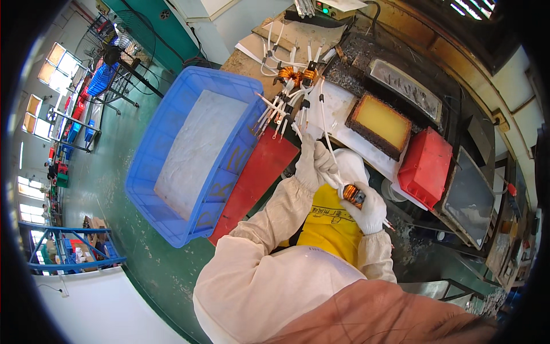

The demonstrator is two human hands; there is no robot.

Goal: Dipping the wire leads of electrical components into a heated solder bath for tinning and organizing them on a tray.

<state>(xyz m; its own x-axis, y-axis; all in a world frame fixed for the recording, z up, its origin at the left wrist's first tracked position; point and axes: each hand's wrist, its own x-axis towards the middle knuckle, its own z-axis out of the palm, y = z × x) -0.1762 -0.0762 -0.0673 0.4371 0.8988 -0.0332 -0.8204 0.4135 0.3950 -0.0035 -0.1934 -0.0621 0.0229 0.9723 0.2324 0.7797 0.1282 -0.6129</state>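
My right hand (371, 211), in a white glove, is closed around a copper-wound coil (353, 196) with a dark block at its side. White wires (332, 180) run from this coil up to my left hand (316, 163), also gloved, whose fingers are wrapped round them. Beyond my left hand, at the edge of the bench, lies a pile of similar copper coils (290, 75). Their white leads (278, 112) have dark sleeves and bare or lugged ends, and several hang over the edge toward the blue bin.
A large blue plastic bin (140, 160) stands on my left, beside a red board (252, 178). On the bench at right are a dark-rimmed tray of yellow material (381, 123), a metal trough with a grey surface (407, 89) and a red plastic box (427, 166). A fan (112, 55) stands far left.
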